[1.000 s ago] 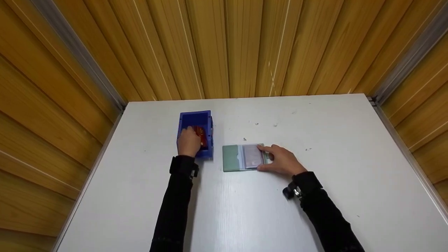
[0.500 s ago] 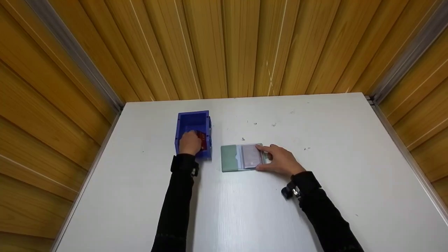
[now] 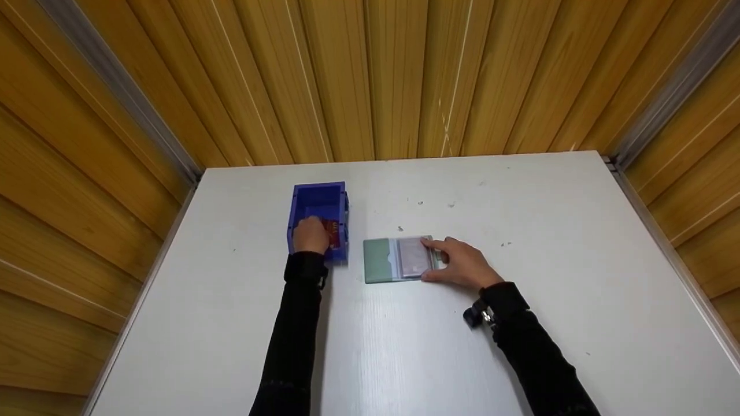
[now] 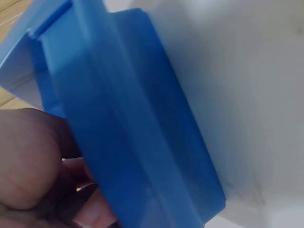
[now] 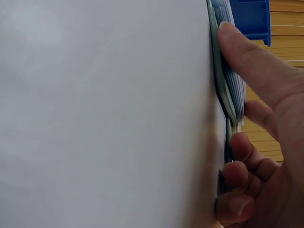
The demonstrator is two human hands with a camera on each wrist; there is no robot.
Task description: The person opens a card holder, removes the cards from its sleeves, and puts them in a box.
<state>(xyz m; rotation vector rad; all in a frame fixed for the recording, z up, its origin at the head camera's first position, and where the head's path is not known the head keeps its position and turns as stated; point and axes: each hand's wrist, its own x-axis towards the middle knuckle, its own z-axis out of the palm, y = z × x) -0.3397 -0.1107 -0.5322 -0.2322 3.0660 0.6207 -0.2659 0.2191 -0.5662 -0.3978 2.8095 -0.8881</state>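
A blue plastic bin [image 3: 319,196] stands on the table, left of centre in the head view. My left hand [image 3: 310,236] reaches into its near half, knuckles up, beside a red card [image 3: 332,232]. In the left wrist view the bin's wall [image 4: 128,118] hides most of the fingers, so what they grip cannot be made out. To the right lies an open card holder [image 3: 378,260] with a green cover and clear sleeves. My right hand [image 3: 462,264] holds its right end, thumb on the near edge and forefinger at the far edge of the sleeves [image 5: 232,80].
A white table [image 3: 404,346] carries the bin and the card holder, with small scuff marks toward the back. Yellow wood-patterned panels [image 3: 399,81] enclose the back and both sides, with grey metal rails [image 3: 133,98] at the corners.
Inside the bin my left hand has shifted slightly toward me, and the red card has changed its tilt beside it. My right hand keeps its hold on the card holder.
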